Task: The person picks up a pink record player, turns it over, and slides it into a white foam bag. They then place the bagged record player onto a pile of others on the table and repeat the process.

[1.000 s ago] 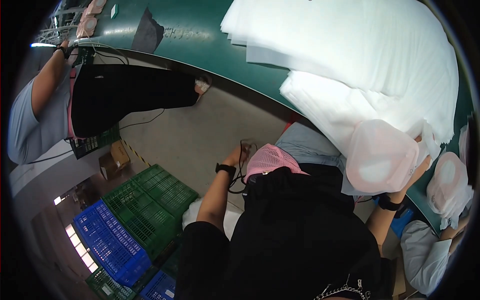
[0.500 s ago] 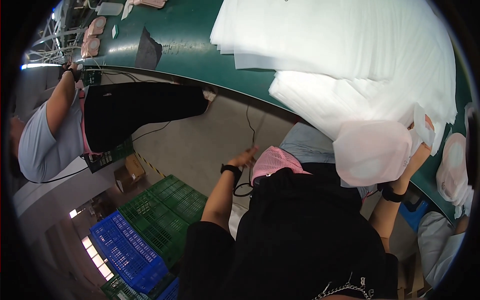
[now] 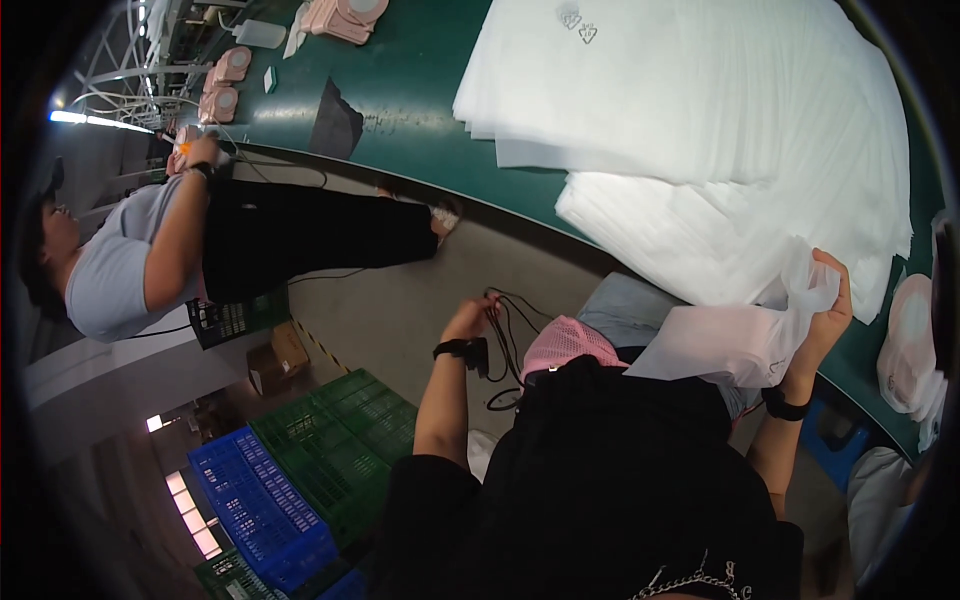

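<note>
Nearest the camera: the person's dark garment with a metal chain point(image 3: 690, 580) at its lower edge, filling the bottom of the view.

Left hand point(image 3: 468, 320), black band at the wrist: fingers closed around a bundle of thin black cables point(image 3: 505, 330) that loop down in front of the body; gathered this way, the strands appear to be kept together and off the floor.

Pink mesh-covered rounded item point(image 3: 565, 345), held low against the body, just beside the cables; the upper part alone is visible.

Right hand point(image 3: 825, 305), dark band at the wrist: raised, fingers pinching the corner of a white translucent plastic bag point(image 3: 725, 345). The bag hangs open-sided from that pinch, near the table edge, apparently drawn clear of the stack above it.

Green and blue slotted plastic crates point(image 3: 330, 450), stacked on the floor to the left, with a small cardboard box point(image 3: 280, 360) beside them.

Two overlapping stacks of white sheet bags point(image 3: 720, 130), lying flat on the long green work table point(image 3: 420, 110), within reach of the right hand.

Pale round moulded pieces point(image 3: 905, 345) at the right table edge.

A co-worker in a grey shirt and black trousers point(image 3: 130, 270), seated at the far side, hand on an orange-tipped object point(image 3: 185, 148).

Pink round-faced devices point(image 3: 225, 85), set in a row along the far end of the table.
</note>
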`<state>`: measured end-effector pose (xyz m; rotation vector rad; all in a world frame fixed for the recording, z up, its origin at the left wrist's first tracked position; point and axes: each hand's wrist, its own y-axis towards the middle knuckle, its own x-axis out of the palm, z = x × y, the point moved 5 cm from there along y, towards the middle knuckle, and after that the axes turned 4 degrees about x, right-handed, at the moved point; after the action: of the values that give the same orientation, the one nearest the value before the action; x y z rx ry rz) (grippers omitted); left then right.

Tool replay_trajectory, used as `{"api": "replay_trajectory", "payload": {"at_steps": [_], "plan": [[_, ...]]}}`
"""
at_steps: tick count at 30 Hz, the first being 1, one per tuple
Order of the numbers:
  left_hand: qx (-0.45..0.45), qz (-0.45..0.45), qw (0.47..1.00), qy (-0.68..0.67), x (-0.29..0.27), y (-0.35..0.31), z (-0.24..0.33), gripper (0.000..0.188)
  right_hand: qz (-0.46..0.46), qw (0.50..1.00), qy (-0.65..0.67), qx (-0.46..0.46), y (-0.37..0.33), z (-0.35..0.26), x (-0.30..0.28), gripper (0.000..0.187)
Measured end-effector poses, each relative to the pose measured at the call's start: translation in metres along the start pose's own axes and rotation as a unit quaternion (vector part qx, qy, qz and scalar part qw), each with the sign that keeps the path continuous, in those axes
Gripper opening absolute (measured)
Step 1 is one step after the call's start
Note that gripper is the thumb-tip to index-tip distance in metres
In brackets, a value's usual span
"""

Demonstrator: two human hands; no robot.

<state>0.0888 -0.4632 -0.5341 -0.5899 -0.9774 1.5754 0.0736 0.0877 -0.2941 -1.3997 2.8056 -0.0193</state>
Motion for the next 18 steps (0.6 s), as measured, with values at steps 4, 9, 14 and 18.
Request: {"api": "replay_trajectory", "payload": {"at_steps": [4,9,14,18], "plan": [[0.099,0.033,0.994,-0.044,0.015,-0.01,0.078,0.015,0.007,1.0,0.009,0.0,0.004,-0.002,-0.008,0.02],[0.21,0.043,0.975,-0.062,0.019,-0.014,0.127,0.017,-0.015,1.0,0.001,0.002,0.0,-0.001,-0.008,0.02],[0.26,0.037,0.96,-0.095,0.036,-0.02,0.143,0.022,-0.028,0.999,0.031,0.021,0.0,0.004,-0.01,0.021],[0.266,0.074,0.959,-0.062,0.03,-0.024,0.134,0.025,-0.02,1.0,0.013,-0.003,0.002,-0.007,-0.006,0.017]]}}
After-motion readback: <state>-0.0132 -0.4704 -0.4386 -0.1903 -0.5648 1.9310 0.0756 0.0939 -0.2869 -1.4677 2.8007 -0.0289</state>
